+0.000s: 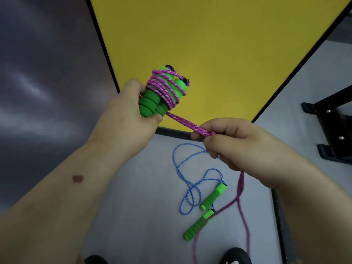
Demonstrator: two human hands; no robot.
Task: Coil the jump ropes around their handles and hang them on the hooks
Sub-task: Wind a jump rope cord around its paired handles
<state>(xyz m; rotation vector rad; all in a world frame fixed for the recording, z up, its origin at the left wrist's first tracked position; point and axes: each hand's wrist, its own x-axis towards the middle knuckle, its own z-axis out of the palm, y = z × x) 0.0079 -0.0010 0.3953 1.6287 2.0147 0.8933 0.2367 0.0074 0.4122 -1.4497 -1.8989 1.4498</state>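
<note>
My left hand (125, 113) grips a pair of green foam handles (152, 103) held side by side, with a purple jump rope (165, 86) wound several turns around their upper part. A doubled strand of that purple rope (187, 123) runs taut down to my right hand (234, 143), which pinches it; the slack hangs below my right wrist toward the floor. On the light grey floor lies a blue jump rope (187, 178) in loose loops, with its two green handles (213, 197) (198, 224) next to each other. No hooks are in view.
A yellow panel (209, 44) with a black border rises ahead, a dark wall (47, 73) to the left. A black metal stand (331, 122) sits on the floor at right. My shoe tips (234, 256) show at the bottom edge.
</note>
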